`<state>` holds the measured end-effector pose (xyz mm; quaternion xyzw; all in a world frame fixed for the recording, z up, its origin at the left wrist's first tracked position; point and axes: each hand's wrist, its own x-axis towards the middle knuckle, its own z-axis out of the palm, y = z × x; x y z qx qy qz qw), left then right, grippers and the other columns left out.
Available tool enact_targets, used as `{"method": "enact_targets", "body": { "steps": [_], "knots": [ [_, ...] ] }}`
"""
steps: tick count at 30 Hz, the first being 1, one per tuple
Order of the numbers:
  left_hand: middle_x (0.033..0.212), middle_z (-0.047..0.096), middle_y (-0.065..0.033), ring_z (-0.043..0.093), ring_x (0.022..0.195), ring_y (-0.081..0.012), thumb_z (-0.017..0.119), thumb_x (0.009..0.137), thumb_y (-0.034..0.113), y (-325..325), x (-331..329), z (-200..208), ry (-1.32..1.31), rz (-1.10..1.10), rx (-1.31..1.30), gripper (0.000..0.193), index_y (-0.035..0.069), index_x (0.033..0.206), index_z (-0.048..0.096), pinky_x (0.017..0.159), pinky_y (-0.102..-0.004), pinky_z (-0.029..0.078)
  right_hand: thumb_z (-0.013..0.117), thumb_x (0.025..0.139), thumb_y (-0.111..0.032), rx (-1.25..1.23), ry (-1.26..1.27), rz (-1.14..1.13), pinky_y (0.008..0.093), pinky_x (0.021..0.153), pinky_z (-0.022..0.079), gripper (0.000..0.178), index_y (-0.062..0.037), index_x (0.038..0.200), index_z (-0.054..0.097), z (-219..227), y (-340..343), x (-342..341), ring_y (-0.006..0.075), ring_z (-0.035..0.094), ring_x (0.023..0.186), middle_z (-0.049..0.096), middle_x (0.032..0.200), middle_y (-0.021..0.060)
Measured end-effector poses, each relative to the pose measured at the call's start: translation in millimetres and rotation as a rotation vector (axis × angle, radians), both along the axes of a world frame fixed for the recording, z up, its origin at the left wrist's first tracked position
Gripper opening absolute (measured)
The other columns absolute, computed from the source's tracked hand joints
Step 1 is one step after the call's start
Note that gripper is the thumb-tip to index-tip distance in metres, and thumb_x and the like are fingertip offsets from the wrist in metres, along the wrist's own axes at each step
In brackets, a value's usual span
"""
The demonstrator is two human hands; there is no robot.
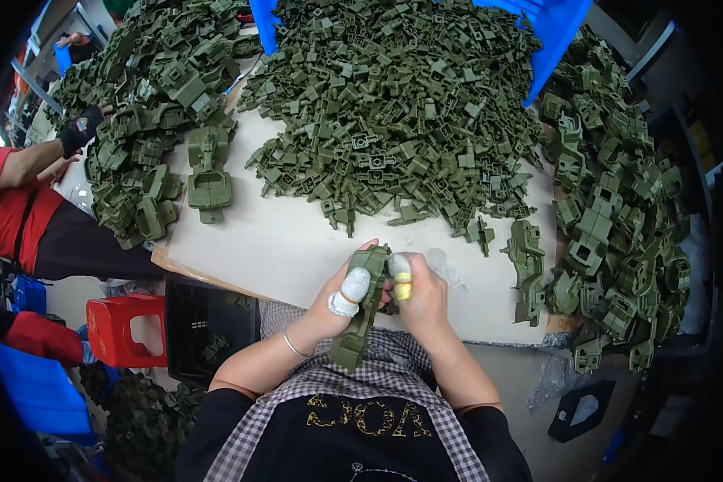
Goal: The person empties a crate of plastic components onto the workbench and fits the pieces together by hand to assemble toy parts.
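Right now we hold 1 olive-green plastic toy body in both hands, low in the middle of the view, just off the near edge of the table. Our left hand wraps the piece from the 9 o'clock side, its thumb in a white fingertip cover pressed flat on the plastic. Our right hand closes on the upper end from 3 o'clock, with a white and a yellow fingertip cover on the fingers that pinch the top. Both hands are clamped on the piece, which stands nearly upright, its lower end pointing toward our checked apron.

At 12 o'clock from the hands a big heap of small green parts spreads over the table. At 3 o'clock a pile of larger green shells runs along the table's edge, with 1 long green piece lying alone just beside it. At 10 o'clock another pile of green bodies sits, and 1 assembled green piece lies at its near side. At 9 o'clock another person's gloved hand reaches into that pile. Down at 8 o'clock stand a red stool and a black crate.
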<state>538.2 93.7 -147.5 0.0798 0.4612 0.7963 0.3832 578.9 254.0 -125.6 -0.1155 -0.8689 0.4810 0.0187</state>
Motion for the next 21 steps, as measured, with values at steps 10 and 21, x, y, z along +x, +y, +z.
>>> {"method": "enact_targets", "body": {
  "steps": [10,21],
  "knots": [
    [0.127,0.047,-0.0217,0.052,0.114,-0.0346,0.061,0.084,0.025,-5,-1,38,0.999,-0.088,-0.390,0.071,0.008,0.142,0.025,0.094,-0.0364,0.043,0.059,0.077,0.003,-0.379,0.073,0.084,0.0382,0.071,0.051,0.035,-0.0013,0.111,0.049,-6,17,14,0.0374,0.063,0.085,0.063,0.092,0.0207],
    [0.133,0.042,-0.0139,0.043,0.121,-0.0206,0.054,0.091,0.033,-21,27,17,0.103,-0.328,0.144,0.070,0.003,0.142,0.016,0.101,-0.0320,0.034,0.067,0.070,-0.005,0.126,0.168,0.347,0.0394,0.064,0.051,0.029,-0.0021,0.096,0.054,41,32,50,0.0355,0.063,0.077,0.063,0.085,0.0178]
  ]
}}
